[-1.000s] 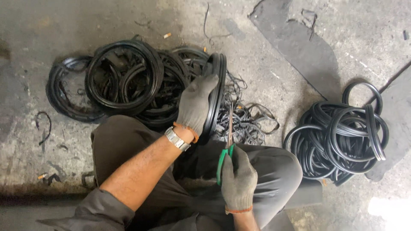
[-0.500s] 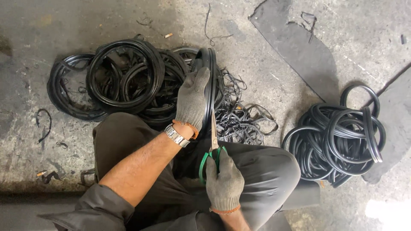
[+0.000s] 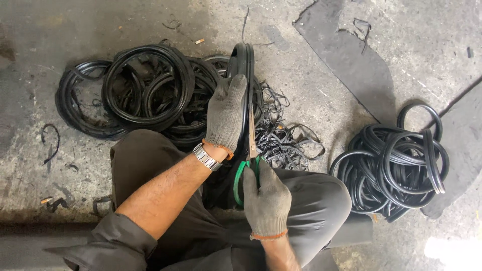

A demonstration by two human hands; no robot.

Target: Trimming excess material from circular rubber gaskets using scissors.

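A concrete floor [image 3: 351, 45] carries a pile of black rings [image 3: 145, 90] far left and a coil of trimmed rings [image 3: 396, 170] right; between them, straight ahead of the knees, one ring [image 3: 243, 60] stands on edge, its plane running directly away from the person; the gloved left hand [image 3: 226, 113] is clamped over its near rim, farther out than the right hand [image 3: 265, 198]; that hand grips green-handled scissors [image 3: 249, 158], blades pointing forward along the ring's right edge; whether they bite is unclear; the hands sit close together.

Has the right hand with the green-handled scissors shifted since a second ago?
Yes. The right hand with the scissors has moved left, farther from the ring pile on the right.
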